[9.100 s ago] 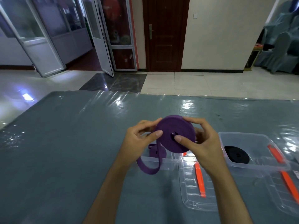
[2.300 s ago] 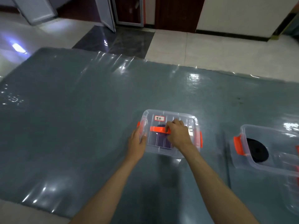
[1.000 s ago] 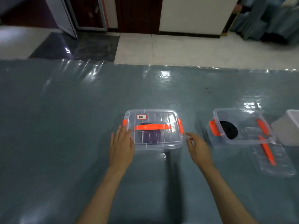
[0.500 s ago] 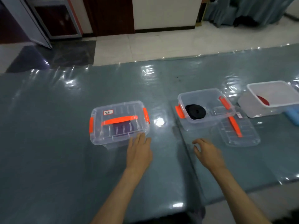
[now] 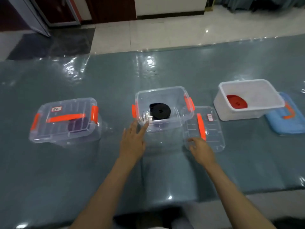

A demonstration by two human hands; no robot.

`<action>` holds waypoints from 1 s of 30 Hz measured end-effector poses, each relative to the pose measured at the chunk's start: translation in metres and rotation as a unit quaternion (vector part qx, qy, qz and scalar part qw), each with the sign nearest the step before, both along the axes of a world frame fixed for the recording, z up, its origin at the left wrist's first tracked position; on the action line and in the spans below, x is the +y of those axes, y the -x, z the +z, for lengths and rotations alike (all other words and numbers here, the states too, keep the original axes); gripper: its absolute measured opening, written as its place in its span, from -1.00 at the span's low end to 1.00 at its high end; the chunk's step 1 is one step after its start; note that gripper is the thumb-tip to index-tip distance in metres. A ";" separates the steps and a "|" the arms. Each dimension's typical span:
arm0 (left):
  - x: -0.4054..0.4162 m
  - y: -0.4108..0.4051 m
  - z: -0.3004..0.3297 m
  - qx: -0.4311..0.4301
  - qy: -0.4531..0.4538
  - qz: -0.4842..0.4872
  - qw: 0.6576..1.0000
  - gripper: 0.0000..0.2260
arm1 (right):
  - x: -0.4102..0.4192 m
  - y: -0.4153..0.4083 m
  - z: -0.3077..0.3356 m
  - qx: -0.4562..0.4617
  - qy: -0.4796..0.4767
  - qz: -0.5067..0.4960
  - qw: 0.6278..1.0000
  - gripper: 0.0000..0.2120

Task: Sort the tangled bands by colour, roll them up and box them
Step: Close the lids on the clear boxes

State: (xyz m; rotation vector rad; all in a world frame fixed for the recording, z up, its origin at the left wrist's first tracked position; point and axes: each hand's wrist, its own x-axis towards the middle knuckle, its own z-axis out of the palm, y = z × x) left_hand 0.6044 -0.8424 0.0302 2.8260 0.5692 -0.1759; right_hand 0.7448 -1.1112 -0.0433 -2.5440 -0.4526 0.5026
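A lidded clear box [image 5: 64,119] with orange clips holds the rolled purple band [image 5: 77,124] at the left. In the middle an open clear box [image 5: 165,93] holds a rolled black band [image 5: 159,111]. Its clear lid [image 5: 204,129] with an orange handle lies flat to its right. My left hand [image 5: 132,142] reaches with straight fingers to the open box's near left corner. My right hand [image 5: 200,150] has its fingers at the lid's near edge. A white box [image 5: 249,111] at the right holds a rolled red band [image 5: 236,104].
A blue lid [image 5: 285,121] with an orange handle lies to the right of the white box. The table [image 5: 49,171] has a glossy grey-green cover; its near edge runs along the bottom. Tiled floor and doors lie beyond the far edge.
The purple band was rolled, boxed and lidded. Since then the view has swung right, and both hands have left the purple box and moved to the black band's box and its lid.
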 end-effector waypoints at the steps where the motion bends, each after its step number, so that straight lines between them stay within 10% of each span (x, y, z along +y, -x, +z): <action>1: -0.007 -0.007 0.000 0.011 0.019 0.008 1.000 -0.20 | -0.008 -0.011 -0.003 0.006 0.003 0.002 1.000 -0.69; 20: -0.046 -0.031 -0.015 0.026 0.166 0.167 0.972 -0.11 | -0.011 -0.127 -0.038 0.041 0.024 -0.096 0.994 -0.71; 25: -0.049 -0.030 -0.013 0.009 0.191 0.176 0.966 -0.09 | -0.018 -0.135 -0.031 0.056 0.030 -0.093 0.994 -0.36; 30: -0.050 -0.027 -0.015 0.000 0.185 0.179 0.966 -0.06 | -0.041 -0.138 -0.017 0.069 -0.033 -0.134 0.988 -0.58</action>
